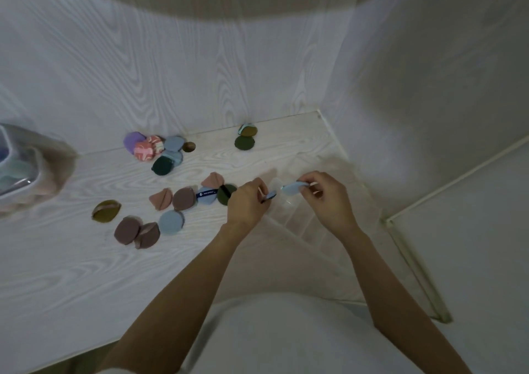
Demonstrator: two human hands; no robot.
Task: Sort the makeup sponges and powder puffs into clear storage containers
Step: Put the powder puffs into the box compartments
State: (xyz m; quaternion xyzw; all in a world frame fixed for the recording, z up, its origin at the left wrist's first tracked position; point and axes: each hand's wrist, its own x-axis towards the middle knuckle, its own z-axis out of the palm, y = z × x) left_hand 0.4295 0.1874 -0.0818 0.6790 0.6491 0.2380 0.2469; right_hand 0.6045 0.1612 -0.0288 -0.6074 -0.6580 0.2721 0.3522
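My left hand (248, 202) pinches a small blue puff by its dark strap (270, 195). My right hand (325, 194) pinches a light blue puff (293, 187) edge-on. Both hands hover over a clear compartmented container (303, 219) at the table's right end. Several puffs lie loose on the white table (86, 273): mauve, pink, blue and olive ones (183, 199) in the middle, and a purple, red-patterned, blue and dark green pile (156, 150) by the back wall. Two olive puffs (245, 137) sit further right.
A clear storage tub (20, 173) holding pastel puffs stands at the left edge, blurred. White wood-grain walls close the back and right of the table. The table's right edge (412, 265) drops to the floor.
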